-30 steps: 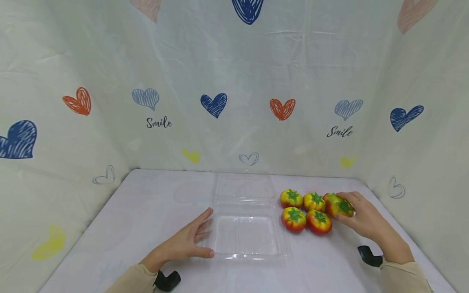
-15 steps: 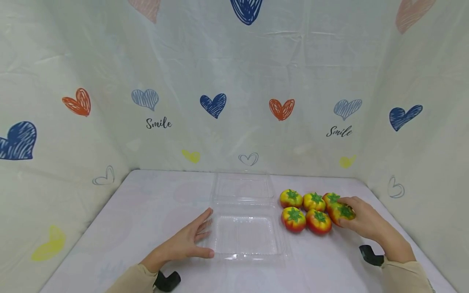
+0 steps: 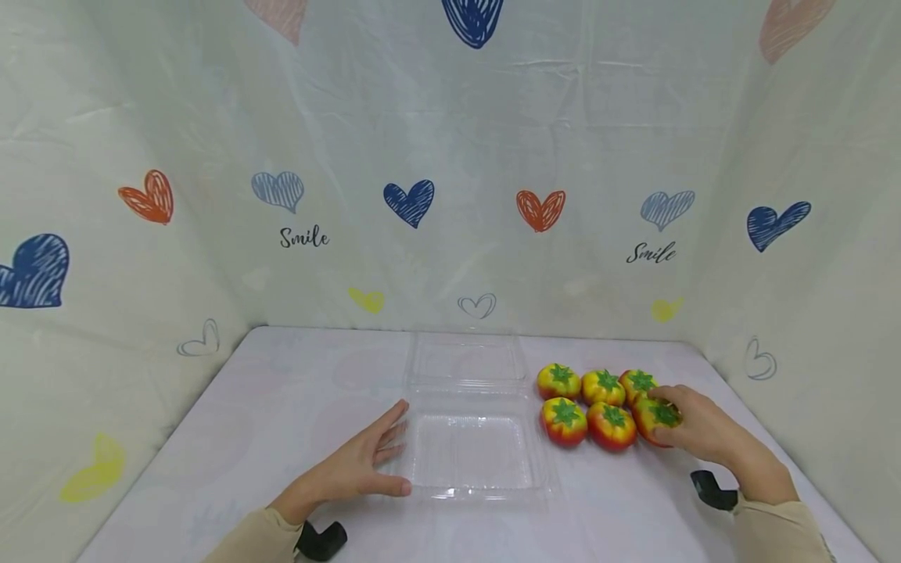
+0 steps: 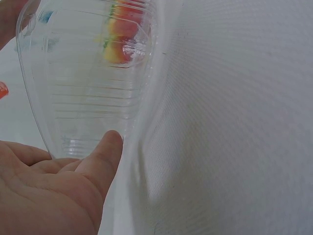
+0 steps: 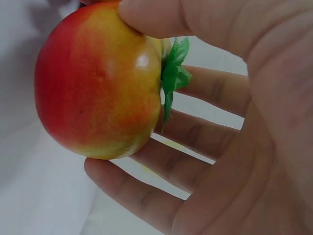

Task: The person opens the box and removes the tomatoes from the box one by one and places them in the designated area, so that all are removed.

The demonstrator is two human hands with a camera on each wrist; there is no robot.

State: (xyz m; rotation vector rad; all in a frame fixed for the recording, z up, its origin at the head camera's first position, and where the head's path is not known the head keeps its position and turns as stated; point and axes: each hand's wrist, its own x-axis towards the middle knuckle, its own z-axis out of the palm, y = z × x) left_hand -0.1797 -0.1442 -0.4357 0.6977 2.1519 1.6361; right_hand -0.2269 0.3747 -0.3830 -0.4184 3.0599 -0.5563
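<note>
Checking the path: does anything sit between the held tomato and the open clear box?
Yes. The right hand holds the tomato at the row's right end; two tomatoes lie between it and the clear box.

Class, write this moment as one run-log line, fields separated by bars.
left hand: flat beside clear container | right hand: grips tomato | five tomatoes on table | container: no tomatoes inside

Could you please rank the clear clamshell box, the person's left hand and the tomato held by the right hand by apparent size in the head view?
1. Clear clamshell box, clearly largest.
2. Left hand.
3. Held tomato, smallest, though partly covered by the right hand.
</note>
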